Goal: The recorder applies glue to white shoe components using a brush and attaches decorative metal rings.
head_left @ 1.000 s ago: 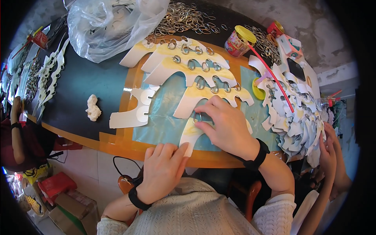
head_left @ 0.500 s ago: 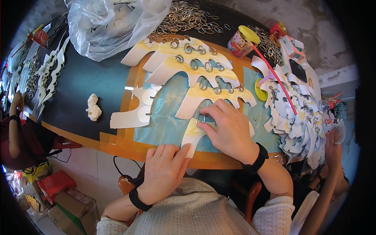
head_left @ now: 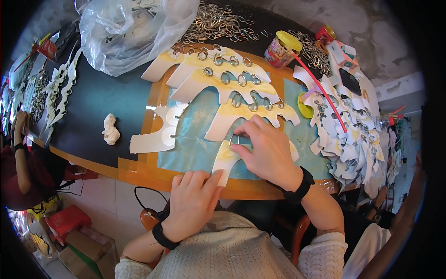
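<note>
- Pinning a white card cutout at the near table edge, the left hand lay flat, fingers together, tips and thumb pressing the card's lower end, gripping nothing.
- Right hand curled over the card's upper part, thumb and forefinger nearly closed on a small metal ring.
- Card looked thin, light and bendy, likely easy to crease; best held flat near the edges.
- Ring seemed stiff, small and slippery, suiting a fingertip pinch.
- Finished cards lay fanned beyond, loose rings farther back.
</note>
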### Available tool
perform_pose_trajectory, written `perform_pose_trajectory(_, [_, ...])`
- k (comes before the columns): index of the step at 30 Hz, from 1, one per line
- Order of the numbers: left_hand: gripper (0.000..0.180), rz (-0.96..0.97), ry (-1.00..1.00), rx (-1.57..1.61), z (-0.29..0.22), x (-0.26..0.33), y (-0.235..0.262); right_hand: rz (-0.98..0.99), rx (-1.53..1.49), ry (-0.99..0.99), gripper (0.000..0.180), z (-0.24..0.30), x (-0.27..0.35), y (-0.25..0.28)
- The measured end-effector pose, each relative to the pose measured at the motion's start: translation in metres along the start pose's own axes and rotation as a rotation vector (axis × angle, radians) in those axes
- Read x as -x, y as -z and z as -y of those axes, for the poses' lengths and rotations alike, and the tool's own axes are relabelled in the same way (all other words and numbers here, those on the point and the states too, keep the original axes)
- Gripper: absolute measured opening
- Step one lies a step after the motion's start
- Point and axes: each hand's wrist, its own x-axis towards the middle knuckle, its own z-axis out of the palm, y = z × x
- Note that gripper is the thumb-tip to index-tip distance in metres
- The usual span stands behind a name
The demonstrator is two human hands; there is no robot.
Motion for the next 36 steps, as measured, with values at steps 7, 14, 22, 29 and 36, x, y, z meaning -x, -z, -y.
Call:
perform_pose_trajectory(7, [0.035, -0.024, -0.037, 0.007, -0.003, -0.003, -0.001, -0.044, -0.151, -0.062, 0.028, -0.002, 0.01, 0.03])
perform_pose_trajectory(14, [0.035, -0.007, 0.0, -0.038, -0.005, 0.0, 0.0, 0.321, -0.217, -0.337, 0.02, -0.033, 0.061, 0.138])
perform_pose_trajectory(22, [0.033, 0.003, 0.015, -0.074, -0.012, -0.003, -0.001, -0.343, -0.016, -0.229, 0.016, -0.179, -0.045, 0.156])
perform_pose_trajectory(29, [0.035, 0.01, 0.019, -0.105, -0.013, 0.0, -0.001, -0.255, 0.381, -0.362, 0.007, -0.245, -0.107, 0.118])
perform_pose_trajectory(36, [0.035, 0.026, 0.057, -0.086, -0.013, 0.0, 0.0, -0.138, 0.408, -0.317, 0.007, -0.275, -0.117, 0.123])
